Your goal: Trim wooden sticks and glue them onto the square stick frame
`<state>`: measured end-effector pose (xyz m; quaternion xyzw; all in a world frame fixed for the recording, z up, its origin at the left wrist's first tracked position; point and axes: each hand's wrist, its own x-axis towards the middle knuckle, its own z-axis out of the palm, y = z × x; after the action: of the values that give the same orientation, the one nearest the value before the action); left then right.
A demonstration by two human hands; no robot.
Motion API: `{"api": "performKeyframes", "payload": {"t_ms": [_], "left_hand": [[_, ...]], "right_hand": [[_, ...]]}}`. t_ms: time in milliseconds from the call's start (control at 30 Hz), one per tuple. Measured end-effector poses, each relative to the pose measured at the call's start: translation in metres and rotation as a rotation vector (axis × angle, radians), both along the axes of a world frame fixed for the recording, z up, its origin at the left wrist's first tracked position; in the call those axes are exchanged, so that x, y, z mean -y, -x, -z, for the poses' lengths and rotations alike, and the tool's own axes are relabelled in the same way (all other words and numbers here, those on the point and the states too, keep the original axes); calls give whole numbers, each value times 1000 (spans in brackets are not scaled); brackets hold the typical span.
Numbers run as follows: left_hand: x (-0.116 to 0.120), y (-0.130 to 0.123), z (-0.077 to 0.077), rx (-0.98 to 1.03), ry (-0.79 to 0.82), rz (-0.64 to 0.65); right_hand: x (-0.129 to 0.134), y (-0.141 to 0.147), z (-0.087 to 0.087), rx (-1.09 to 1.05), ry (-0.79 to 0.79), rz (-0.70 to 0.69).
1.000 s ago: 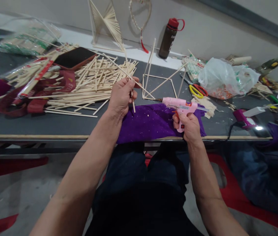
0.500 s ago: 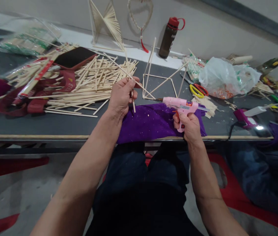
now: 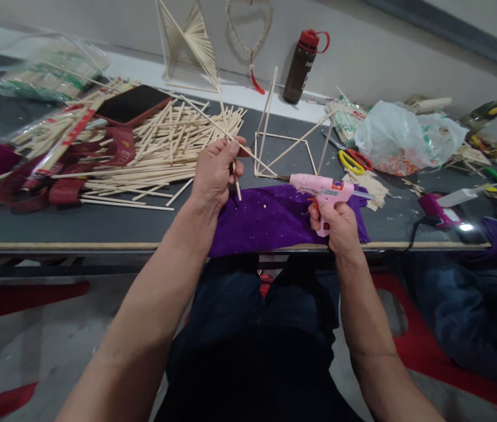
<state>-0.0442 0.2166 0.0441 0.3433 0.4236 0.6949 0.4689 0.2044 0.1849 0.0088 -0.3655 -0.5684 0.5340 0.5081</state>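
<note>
My left hand (image 3: 218,173) is closed in a pinch on thin wooden sticks (image 3: 248,151) that cross at the fingers. One slants down to the right toward a corner of an open stick frame (image 3: 281,137); the other hangs down over a purple cloth (image 3: 257,225). In my right hand (image 3: 337,225) is a pink glue gun (image 3: 323,186), the fingers wrapped round its grip and trigger. Its nozzle points left, at the low front corner of the frame and the end of the slanting stick. Whether the tip touches the wood I cannot tell.
Loose sticks (image 3: 156,140) are heaped at left under a phone (image 3: 132,104). Behind stand a fanned stick model (image 3: 193,41) and a bottle (image 3: 299,70). Scissors (image 3: 354,161), a plastic bag (image 3: 400,140) and a purple glue gun (image 3: 439,212) lie right. A person sits at right.
Almost nothing differs. My left hand and the sticks in it have shifted very slightly left, and the glue gun stays at the frame's corner.
</note>
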Motion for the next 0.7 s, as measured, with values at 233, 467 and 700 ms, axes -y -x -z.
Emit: {"api": "performKeyframes", "payload": {"t_ms": [233, 467, 700], "left_hand": [[-1, 1, 2, 30, 6, 9], [-3, 2, 3, -13, 10, 17], [-2, 2, 1, -11, 6, 3]], "right_hand": [[0, 0, 0, 12, 5, 4], [0, 0, 0, -22, -12, -9], [-1, -1, 2, -6, 4, 2]]}}
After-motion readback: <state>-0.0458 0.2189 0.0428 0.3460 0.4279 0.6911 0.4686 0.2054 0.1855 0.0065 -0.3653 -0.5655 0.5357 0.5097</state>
